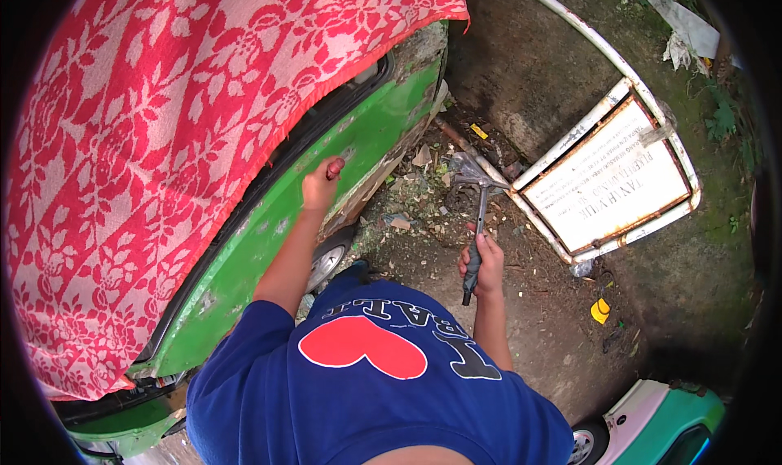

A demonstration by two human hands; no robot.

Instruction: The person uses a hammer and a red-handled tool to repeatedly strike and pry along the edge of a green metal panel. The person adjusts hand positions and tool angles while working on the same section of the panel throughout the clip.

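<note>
Grey metal in the head view: a hammer-like tool (481,208) with a crosswise head and dark wrapped grip, at about 3 o'clock from the middle, over littered brown ground (391,241). Fingers of the bare right hand (488,263) closed round its grip. At 10 o'clock, the bare left hand (319,189) in front of the scuffed green car body panel (281,208), fingers apparently curled; impossible to tell how tightly, whether around anything, or whether touching the panel.

Progress, by judgement: partial at most. Pale worn patches here and there, broad green paint left between, origin of the patches unclear; tool well apart from the panel, so no contact at this instant.

Tool's long axis nearly upright in view, head end toward 12 o'clock with a slight lean to 1, butt toward 6 to 7.
</note>
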